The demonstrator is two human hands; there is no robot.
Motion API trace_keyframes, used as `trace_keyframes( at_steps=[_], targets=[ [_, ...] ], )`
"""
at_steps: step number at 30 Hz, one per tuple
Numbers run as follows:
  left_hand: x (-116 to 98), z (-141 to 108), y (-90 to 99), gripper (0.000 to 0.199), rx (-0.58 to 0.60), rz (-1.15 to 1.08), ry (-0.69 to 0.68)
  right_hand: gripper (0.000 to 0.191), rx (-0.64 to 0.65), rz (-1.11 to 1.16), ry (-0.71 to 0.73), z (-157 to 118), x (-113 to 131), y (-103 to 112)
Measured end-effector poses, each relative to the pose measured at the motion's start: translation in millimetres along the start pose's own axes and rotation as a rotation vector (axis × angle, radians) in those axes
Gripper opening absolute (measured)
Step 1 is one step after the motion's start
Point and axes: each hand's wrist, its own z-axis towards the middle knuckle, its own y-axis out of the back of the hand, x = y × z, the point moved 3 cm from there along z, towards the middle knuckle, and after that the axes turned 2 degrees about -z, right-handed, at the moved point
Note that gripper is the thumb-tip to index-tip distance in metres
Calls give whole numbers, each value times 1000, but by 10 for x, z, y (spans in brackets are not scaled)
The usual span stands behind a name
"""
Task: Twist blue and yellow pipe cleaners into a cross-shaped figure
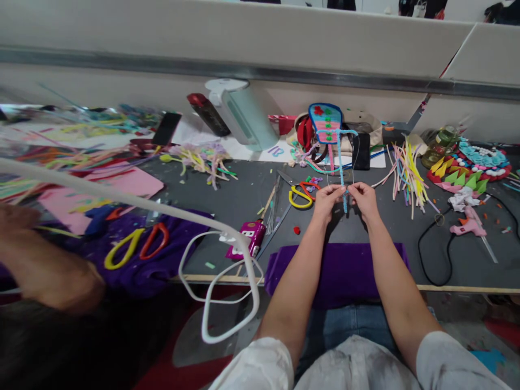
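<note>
1. The left hand [328,201] pinches a light-blue fuzzy stem [342,162]; the right hand [364,200] meets it, its grip unclear.
2. The stem's top is bent, its shaping apparently unfinished.
3. Beyond: a blue-edged, pink-striped fuzzy panel [330,120], already decorated.

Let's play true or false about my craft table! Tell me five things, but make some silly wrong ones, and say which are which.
1. The fingers of the left hand and right hand are close together by a blue pipe cleaner. True.
2. The glue gun is green. False: it is pink.
3. The scissors near the hands have one yellow loop and one orange loop. True.
4. The red-topped bottle is on the floor. False: it is on the table, beside the pale green jug.
5. A purple cloth lies at the table's front edge. True.
</note>
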Motion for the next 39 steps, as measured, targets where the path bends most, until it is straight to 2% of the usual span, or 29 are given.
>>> trace_keyframes(
  at_steps=[8,13,22,30,33,39],
  targets=[
    [2,6,6,30,-8,33,-40,21,-65,-58,50,37,-38,23],
    [17,0,5,31,38,-5,5,23,-45,38,27,15,-9,25],
    [28,20,20,28,9,-15,-24,25,-43,57,41,7,3,20],
    [30,22,35,34,61,-72,19,31,53,114,-86,6,-3,22],
    [49,33,47,35,94,-86,55,28,66,86,-47,11,-10,11],
    [42,24,39,35,155,-115,103,23,-4,4,47,22,-21,21]
  ],
)
